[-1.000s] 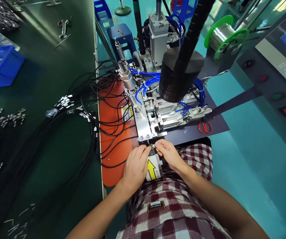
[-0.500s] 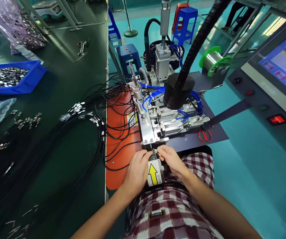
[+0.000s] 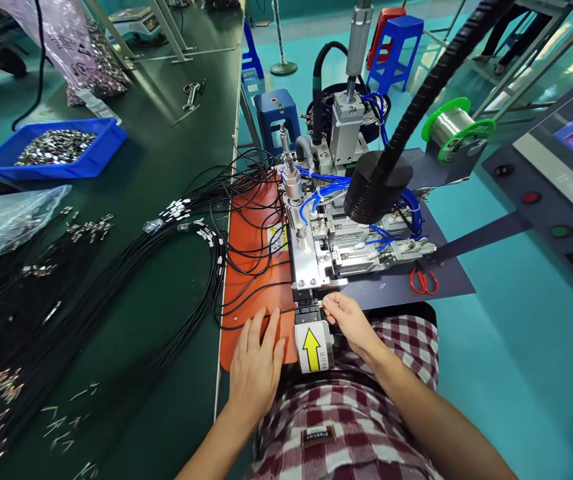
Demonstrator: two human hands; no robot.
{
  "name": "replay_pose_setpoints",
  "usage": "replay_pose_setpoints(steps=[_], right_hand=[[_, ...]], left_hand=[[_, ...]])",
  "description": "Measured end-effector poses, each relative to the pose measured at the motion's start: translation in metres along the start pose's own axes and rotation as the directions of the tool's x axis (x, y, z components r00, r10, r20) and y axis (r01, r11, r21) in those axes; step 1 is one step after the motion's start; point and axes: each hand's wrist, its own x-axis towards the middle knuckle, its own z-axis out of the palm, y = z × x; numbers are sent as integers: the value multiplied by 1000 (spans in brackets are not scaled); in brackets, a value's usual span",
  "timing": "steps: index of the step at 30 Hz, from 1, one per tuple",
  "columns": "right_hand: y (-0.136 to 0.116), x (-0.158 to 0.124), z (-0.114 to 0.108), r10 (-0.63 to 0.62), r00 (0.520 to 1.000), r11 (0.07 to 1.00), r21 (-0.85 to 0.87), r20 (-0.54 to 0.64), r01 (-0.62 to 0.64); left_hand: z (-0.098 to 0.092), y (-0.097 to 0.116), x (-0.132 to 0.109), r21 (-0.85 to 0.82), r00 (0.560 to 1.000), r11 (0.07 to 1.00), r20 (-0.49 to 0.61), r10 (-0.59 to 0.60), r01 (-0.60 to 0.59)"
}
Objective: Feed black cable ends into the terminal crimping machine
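Note:
My left hand (image 3: 256,360) lies flat with fingers spread on the orange mat (image 3: 251,233), over a black cable (image 3: 246,319) that runs toward the machine. My right hand (image 3: 349,319) is pinched on a small metal connector (image 3: 320,304) at the front slot of the soldering machine (image 3: 336,233). Just below the slot is a block with a yellow arrow label (image 3: 311,348). Black cables with metal ends (image 3: 186,220) fan out over the green bench.
A blue bin of metal parts (image 3: 56,150) and a clear plastic bag (image 3: 11,220) sit at the left. Red scissors (image 3: 424,281) lie on the dark plate to the right of the machine. A solder spool (image 3: 454,127) and a control panel (image 3: 561,200) stand at the right.
My left hand left the slot, slid down and left, and opened flat on the orange mat. My right hand stays pinched at the slot. The view tilted upward.

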Motion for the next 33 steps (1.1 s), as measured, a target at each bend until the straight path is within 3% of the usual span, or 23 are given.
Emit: replay_pose_setpoints(steps=[7, 16, 21, 28, 30, 33], right_hand=[[-3, -2, -3, -6, 1000, 1000, -6, -28, 6], [5, -29, -55, 32, 965, 998, 54, -260, -19], [3, -35, -61, 71, 959, 996, 72, -275, -53], [-9, -41, -53, 48, 965, 999, 28, -257, -42], [-11, -43, -55, 47, 965, 999, 8, -257, -46], [-13, -48, -60, 45, 962, 999, -13, -269, -51]], left_hand=[[-2, -2, 4, -4, 999, 1000, 27, -26, 26], [-1, 1, 5, -6, 996, 998, 62, -66, 67], [-3, -4, 27, -59, 993, 993, 68, -98, 102], [-6, -17, 88, -126, 998, 990, -13, 64, -66], [-7, -19, 93, -107, 995, 990, -35, 91, -94], [-14, -28, 79, -75, 986, 985, -76, 148, -153]])
